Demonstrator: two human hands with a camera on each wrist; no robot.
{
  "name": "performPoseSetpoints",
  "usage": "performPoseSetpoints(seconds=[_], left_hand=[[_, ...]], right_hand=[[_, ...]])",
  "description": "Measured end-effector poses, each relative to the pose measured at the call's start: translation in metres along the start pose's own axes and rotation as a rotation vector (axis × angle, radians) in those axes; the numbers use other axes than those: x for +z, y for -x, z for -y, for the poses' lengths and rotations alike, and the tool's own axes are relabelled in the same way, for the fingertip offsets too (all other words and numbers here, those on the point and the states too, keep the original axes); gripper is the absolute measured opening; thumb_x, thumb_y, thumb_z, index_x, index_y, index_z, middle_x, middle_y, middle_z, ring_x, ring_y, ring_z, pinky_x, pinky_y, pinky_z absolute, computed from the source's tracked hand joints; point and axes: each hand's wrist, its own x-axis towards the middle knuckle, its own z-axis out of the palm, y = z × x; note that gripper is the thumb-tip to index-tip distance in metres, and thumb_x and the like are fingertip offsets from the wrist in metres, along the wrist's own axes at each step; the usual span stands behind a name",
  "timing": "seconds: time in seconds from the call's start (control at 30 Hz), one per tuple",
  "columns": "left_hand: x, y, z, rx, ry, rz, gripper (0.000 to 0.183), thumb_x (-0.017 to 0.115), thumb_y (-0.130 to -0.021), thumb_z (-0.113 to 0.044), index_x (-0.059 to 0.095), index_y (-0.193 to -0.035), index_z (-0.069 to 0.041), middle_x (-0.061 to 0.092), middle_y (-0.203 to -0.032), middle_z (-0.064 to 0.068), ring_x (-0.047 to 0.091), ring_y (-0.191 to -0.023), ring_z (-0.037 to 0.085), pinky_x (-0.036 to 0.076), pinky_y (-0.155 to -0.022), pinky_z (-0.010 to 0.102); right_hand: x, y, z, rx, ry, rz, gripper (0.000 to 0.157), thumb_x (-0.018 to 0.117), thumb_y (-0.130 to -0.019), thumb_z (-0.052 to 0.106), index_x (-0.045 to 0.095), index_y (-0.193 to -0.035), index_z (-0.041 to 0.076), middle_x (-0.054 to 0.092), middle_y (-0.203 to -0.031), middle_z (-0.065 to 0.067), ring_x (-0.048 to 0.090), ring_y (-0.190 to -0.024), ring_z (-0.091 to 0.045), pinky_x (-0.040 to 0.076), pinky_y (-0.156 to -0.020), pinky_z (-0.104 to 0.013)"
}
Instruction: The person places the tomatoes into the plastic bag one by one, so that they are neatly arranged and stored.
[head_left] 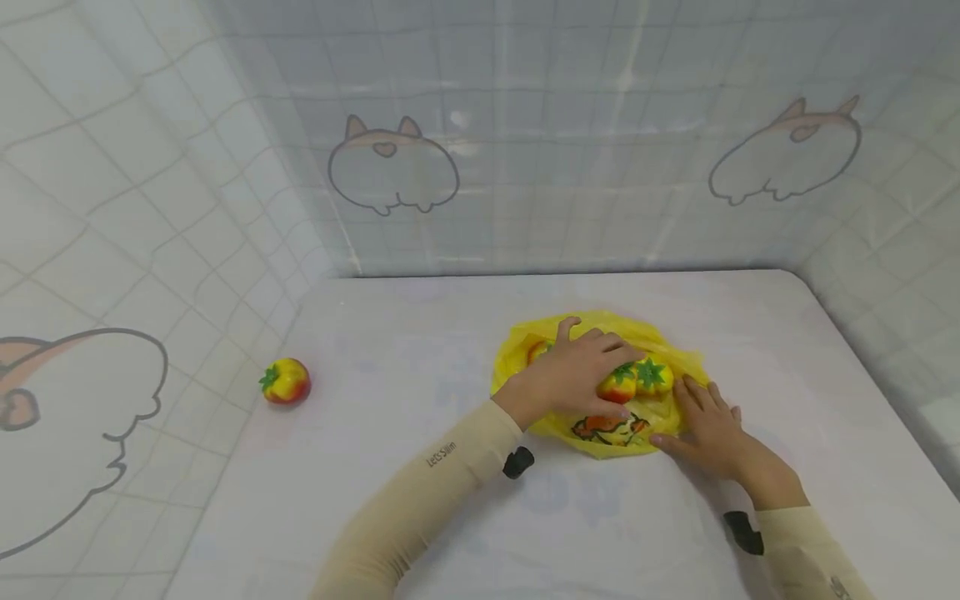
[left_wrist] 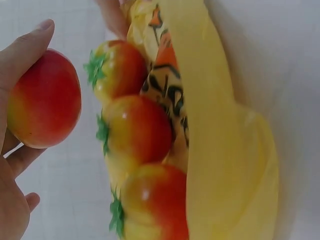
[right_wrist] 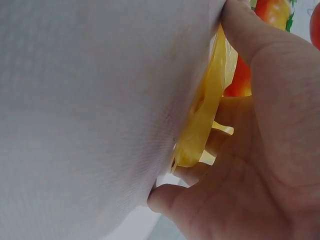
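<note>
My left hand [head_left: 573, 371] is over a yellow plastic bag [head_left: 517, 333] that lies on the table. In the left wrist view its thumb and fingers grip a red-and-yellow tomato [left_wrist: 47, 100]. Beside that, three more tomatoes with green star-shaped leaves sit in a row in the bag: one by the other hand [left_wrist: 120, 70], one in the middle [left_wrist: 137, 130] and one lower down [left_wrist: 155, 200]. My right hand [head_left: 708, 425], its fingers spread, touches the bag's right edge. In the right wrist view, the bag's yellow edge [right_wrist: 200, 130] partly hides those fingers.
A lone tomato [head_left: 287, 382] lies at the left side of the white table [head_left: 360, 467]. Grid-patterned curtains [head_left: 555, 225] with dog drawings hang around the table's back and sides. An orange and black print [head_left: 611, 427] shows on the bag's front.
</note>
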Motion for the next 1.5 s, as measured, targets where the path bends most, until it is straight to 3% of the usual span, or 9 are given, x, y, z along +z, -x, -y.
performPoseSetpoints(seconds=[0.43, 0.7, 0.9, 1.1, 1.5], left_hand=[[0.024, -0.014, -0.027, 0.046, -0.008, 0.075, 0.086, 0.055, -0.087, -0.08, 0.03, -0.159, -0.042, 0.038, -0.16, -0.016, 0.034, -0.147, 0.013, 0.015, -0.121, 0.057], [0.042, -0.019, -0.026, 0.048, 0.023, 0.046, 0.09, 0.059, -0.088, -0.075, 0.022, -0.163, -0.04, 0.041, -0.158, -0.015, 0.037, -0.146, 0.013, 0.017, -0.121, 0.054], [0.053, -0.022, -0.025, 0.054, 0.018, 0.005, 0.09, 0.057, -0.092, -0.072, 0.017, -0.165, -0.037, 0.034, -0.164, -0.015, 0.035, -0.147, 0.013, 0.022, -0.12, 0.055], [0.059, -0.023, -0.026, 0.048, -0.006, 0.0, 0.09, 0.055, -0.093, -0.072, 0.013, -0.165, -0.038, 0.028, -0.167, -0.017, 0.025, -0.153, 0.015, 0.026, -0.119, 0.053], [0.069, -0.023, -0.026, 0.062, -0.066, -0.022, 0.095, 0.052, -0.089, -0.077, 0.009, -0.165, -0.039, 0.005, -0.171, -0.017, 0.006, -0.159, 0.019, 0.023, -0.121, 0.059]], right_hand=[[0.0, -0.003, -0.006, -0.025, 0.008, -0.009, 0.112, 0.066, -0.091, 0.063, 0.017, -0.157, -0.014, 0.011, -0.163, -0.038, 0.005, -0.142, -0.071, 0.011, -0.098, -0.09], [-0.003, -0.007, -0.01, -0.051, 0.009, -0.018, 0.11, 0.067, -0.092, 0.06, 0.018, -0.157, -0.014, 0.013, -0.162, -0.039, 0.006, -0.141, -0.072, 0.011, -0.098, -0.09], [-0.005, -0.009, -0.013, -0.062, 0.012, -0.015, 0.108, 0.067, -0.093, 0.059, 0.02, -0.156, -0.014, 0.014, -0.162, -0.039, 0.007, -0.141, -0.072, 0.013, -0.096, -0.091], [-0.007, -0.009, -0.013, -0.066, 0.02, -0.019, 0.108, 0.067, -0.093, 0.058, 0.02, -0.156, -0.015, 0.014, -0.161, -0.04, 0.008, -0.141, -0.073, 0.013, -0.096, -0.091], [-0.007, -0.01, -0.015, -0.057, 0.036, -0.01, 0.109, 0.065, -0.093, 0.062, 0.019, -0.157, -0.014, 0.013, -0.162, -0.039, 0.009, -0.141, -0.072, 0.014, -0.097, -0.09]])
